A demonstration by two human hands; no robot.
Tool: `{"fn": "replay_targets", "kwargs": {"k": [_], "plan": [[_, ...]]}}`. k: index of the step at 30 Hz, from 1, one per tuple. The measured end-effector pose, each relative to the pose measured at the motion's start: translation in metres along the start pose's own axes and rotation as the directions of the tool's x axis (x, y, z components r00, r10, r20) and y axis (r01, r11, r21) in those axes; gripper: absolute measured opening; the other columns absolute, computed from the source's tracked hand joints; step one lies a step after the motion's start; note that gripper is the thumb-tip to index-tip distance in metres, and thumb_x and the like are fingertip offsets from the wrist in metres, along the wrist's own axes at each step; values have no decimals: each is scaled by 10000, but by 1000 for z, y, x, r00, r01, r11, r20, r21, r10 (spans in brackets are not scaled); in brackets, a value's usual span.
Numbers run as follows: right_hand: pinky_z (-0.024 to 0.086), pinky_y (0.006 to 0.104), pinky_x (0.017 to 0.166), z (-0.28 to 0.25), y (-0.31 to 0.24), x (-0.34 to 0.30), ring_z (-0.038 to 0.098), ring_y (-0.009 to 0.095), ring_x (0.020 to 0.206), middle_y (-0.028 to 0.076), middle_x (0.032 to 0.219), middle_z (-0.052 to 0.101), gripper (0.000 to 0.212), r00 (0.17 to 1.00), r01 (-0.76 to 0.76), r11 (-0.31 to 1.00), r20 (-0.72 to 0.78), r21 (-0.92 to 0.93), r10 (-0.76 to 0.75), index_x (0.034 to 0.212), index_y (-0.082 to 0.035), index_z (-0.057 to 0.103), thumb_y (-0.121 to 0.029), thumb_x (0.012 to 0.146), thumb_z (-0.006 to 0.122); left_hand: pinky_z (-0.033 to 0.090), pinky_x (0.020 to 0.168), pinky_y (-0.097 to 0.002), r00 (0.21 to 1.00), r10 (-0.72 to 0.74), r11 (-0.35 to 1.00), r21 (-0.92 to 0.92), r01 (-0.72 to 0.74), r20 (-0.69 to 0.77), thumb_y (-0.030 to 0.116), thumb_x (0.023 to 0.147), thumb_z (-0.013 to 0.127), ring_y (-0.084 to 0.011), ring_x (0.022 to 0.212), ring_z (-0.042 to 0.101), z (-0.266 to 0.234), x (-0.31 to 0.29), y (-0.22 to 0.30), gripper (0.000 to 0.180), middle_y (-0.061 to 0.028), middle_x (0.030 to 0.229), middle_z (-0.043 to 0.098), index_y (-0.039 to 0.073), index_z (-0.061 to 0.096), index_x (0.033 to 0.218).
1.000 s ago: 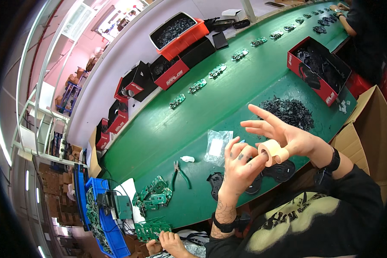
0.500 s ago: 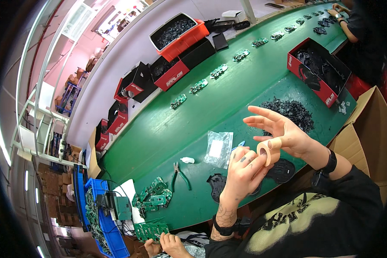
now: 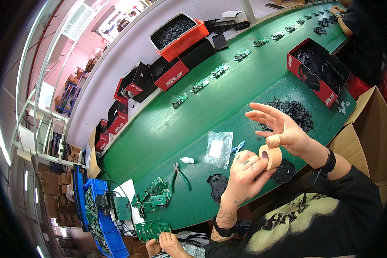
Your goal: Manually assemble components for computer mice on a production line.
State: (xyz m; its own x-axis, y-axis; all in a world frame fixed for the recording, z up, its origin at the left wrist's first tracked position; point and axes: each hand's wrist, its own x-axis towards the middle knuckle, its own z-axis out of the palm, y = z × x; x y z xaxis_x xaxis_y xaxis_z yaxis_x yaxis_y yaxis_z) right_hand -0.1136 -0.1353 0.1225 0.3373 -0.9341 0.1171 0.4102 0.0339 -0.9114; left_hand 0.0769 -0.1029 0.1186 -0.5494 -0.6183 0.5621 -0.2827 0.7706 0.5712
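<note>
Head view. The left hand (image 3: pixel 245 174) is curled around a beige roll of tape (image 3: pixel 271 157), gripping its lower left side, held in the air above the near edge of the green table (image 3: pixel 167 124). The right hand (image 3: pixel 279 127) is spread wide open, fingers fanned apart; its thumb, wrapped in beige tape, rests against the top of the roll. Each wrist carries 1 dark band. Under the hands lie 2 black moulded shells (image 3: pixel 217 187). Just left of the hands lies a clear plastic bag (image 3: pixel 219 148), then a small white bottle (image 3: pixel 187 160) and green-handled pliers (image 3: pixel 180 174). A heap of black parts (image 3: pixel 294 112) lies beyond the right hand, near a red box (image 3: pixel 318 73). Green circuit boards (image 3: pixel 152 198) lie at the lower left, where another person's hands (image 3: pixel 161 245) show.
</note>
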Motion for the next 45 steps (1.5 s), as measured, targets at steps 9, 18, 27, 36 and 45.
{"fn": "replay_targets", "kwargs": {"k": [9,18,27,36,45], "plan": [[251,491,1097,-2,4,2,342,209,1374,72,1430,450,844,997,56,995,-57,-80,-60,1452,-165,398,-172,706,793,433,676,-353,1000,0,999,-46,0,-12,70,689,778,-255,700,553,0,3,2,232,-58,720,598,21,677,892],[147,562,1143,-7,13,4,282,231,1419,77,1453,428,871,992,95,973,-64,-213,-111,1466,-169,376,-231,717,816,391,593,-339,999,-19,984,-178,14,-28,60,721,760,-228,597,458,-2,4,4,225,-36,605,528,9,665,918],[161,594,1131,-10,23,6,265,257,1426,83,1492,377,922,992,80,933,-61,-352,-109,1488,-194,341,-300,711,826,340,551,-294,979,-196,940,-294,172,-57,132,759,747,-159,553,425,2,-6,2,193,5,545,417,14,724,910],[138,578,1137,-14,34,6,190,264,1458,114,1527,311,942,999,-44,943,-38,-331,33,1519,-190,258,-205,736,783,276,535,-245,922,-387,864,-358,353,-26,130,793,729,-76,542,354,3,-4,9,209,49,584,379,9,733,963],[238,541,1122,-24,49,9,206,340,1445,186,1540,254,1056,974,-189,937,64,-294,216,1549,-210,123,-266,730,788,332,578,-205,869,-471,767,-417,488,151,126,849,710,-43,605,418,-5,9,4,244,46,692,532,-19,715,1045]]}}
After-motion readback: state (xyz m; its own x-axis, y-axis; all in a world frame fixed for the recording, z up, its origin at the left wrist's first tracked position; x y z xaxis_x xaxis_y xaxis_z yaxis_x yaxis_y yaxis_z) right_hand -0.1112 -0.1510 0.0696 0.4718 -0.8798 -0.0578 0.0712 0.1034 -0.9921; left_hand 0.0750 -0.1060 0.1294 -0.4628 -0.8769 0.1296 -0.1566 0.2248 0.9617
